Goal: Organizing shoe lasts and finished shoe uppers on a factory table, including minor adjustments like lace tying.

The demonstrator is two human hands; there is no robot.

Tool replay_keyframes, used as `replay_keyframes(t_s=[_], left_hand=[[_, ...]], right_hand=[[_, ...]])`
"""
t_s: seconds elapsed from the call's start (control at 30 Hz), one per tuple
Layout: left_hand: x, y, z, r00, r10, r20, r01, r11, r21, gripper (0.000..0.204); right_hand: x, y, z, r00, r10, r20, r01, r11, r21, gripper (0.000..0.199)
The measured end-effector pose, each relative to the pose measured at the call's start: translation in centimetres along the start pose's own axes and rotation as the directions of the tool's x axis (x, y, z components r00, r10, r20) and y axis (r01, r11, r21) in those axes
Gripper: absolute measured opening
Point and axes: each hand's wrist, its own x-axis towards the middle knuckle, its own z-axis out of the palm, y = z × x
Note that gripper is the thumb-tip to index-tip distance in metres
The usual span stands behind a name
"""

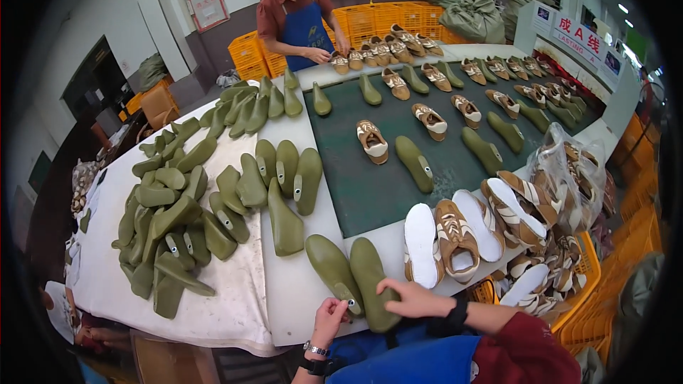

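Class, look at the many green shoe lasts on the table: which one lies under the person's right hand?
The green last at the near table edge, the right one of a pair; the right hand rests on it, while the left hand touches its neighbour.

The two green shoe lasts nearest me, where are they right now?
In the head view, the two green shoe lasts lie side by side at the table's near edge, under the left hand and right hand, left of the white-soled shoes.
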Motion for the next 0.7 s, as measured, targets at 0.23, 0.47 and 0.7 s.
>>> replay_keyframes(t_s=[0.23,0.47,0.7], left_hand=[[-0.9,-0.7,-1.0,0.899,0.388,-0.202,-0.304,0.886,0.351,0.013],[-0.4,-2.2,-2.5,0.708,0.695,-0.125,-0.497,0.616,0.611,0.006],[-0.1,-1.8,-2.5,0.726,0.669,-0.159,-0.488,0.665,0.565,0.004]], right_hand=[[-2.4,-8.4,-9.5,0.926,0.346,0.152,-0.348,0.625,0.699,0.022],[10.5,-12.0,-15.6,0.976,0.218,-0.004,-0.216,0.971,0.104,0.02],[26.4,3.5,-12.3,0.978,0.21,-0.02,-0.166,0.706,-0.689,0.038]])
